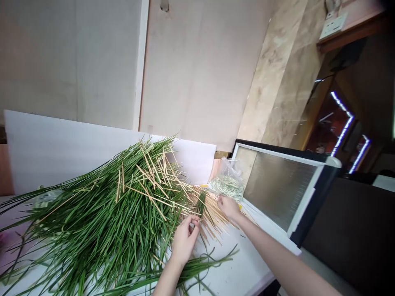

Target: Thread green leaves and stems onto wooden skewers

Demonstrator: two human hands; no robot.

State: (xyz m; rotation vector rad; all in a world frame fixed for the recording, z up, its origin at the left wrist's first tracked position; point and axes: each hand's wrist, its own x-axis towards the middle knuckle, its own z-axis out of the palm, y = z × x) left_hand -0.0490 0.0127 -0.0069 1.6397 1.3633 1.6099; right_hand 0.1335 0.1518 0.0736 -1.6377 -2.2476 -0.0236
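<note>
Left hand (185, 240) clenched, held item hidden | right hand (228, 207) by skewers (216, 218), grip unclear | grass (101, 222) at 9 o'clock | risk: snagged skewers scatter

Inventory of visible items: two hands (185, 240), one heap of long green leaves (101, 213), one clear plastic bag (226, 183), one white board (61, 152), one glass-topped cabinet (277, 189), one wall socket plate (333, 25), and thin wooden skewers (216, 218), too numerous to count.
</note>
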